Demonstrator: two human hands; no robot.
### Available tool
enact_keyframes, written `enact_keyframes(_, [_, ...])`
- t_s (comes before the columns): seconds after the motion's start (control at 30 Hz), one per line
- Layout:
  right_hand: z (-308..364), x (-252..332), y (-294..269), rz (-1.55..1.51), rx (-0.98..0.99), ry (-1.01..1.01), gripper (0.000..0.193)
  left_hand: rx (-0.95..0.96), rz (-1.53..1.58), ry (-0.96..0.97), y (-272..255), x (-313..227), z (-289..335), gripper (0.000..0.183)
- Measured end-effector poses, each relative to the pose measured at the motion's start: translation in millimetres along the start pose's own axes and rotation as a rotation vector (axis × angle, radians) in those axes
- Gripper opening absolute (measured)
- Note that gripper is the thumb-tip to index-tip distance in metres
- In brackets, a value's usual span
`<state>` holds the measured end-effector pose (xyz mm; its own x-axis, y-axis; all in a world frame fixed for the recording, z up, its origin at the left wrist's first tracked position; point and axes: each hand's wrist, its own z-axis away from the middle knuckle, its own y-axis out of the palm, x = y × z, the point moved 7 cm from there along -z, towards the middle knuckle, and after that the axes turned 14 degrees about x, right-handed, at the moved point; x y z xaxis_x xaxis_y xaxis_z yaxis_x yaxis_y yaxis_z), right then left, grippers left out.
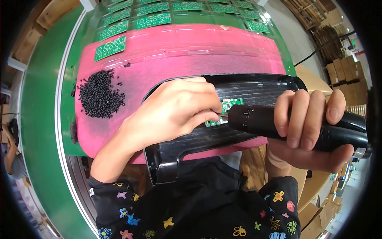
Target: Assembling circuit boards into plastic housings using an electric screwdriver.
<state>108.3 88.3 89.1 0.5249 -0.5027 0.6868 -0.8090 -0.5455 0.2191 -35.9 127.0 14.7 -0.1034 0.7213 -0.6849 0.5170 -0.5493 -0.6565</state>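
Observation:
My right hand (308,121) is wrapped round a black electric screwdriver (256,119), held nearly level with its nose pointing left. The nose is over a small green circuit board (234,102) that lies in a glossy black plastic housing (191,148). My left hand (175,106) reaches across the housing, with thumb and forefinger pinched together right by the screwdriver's tip. What lies between those fingertips is too small to make out. Part of the board is hidden behind the fingers and the tool. A heap of tiny black screws (101,95) sits left of the housing.
Under the housing is a pink mat (139,73) on a green table (45,119). Beyond it, a clear plastic tray (191,51) holds several green circuit boards (153,20). One loose-looking board (110,48) is above the screws. Cardboard boxes (350,75) are stacked at the far right.

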Motion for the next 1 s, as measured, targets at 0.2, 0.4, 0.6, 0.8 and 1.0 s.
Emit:
enact_keyframes(0.2, [8,5,-4,-0.049,-0.062,-0.062,0.04,0.007,0.056,0.018,1,-2,0,0.02])
enact_keyframes(0.4, [13,17,-7,-0.059,-0.103,-0.094,0.039,0.01,0.136,0.036,0,-5,-6,0.023])
enact_keyframes(0.6, [16,20,-34,0.175,-0.031,0.118,0.042,0.025,-0.076,-0.077,-5,2,-4,0.078])
enact_keyframes(0.8, [28,7,-57,0.283,-0.154,0.195,0.044,-0.391,0.082,0.009,-33,10,17,0.041])
enact_keyframes(1.0, [32,-7,-66,0.3,-0.177,0.25,0.041,-0.438,0.06,-0.041,-43,9,20,0.034])
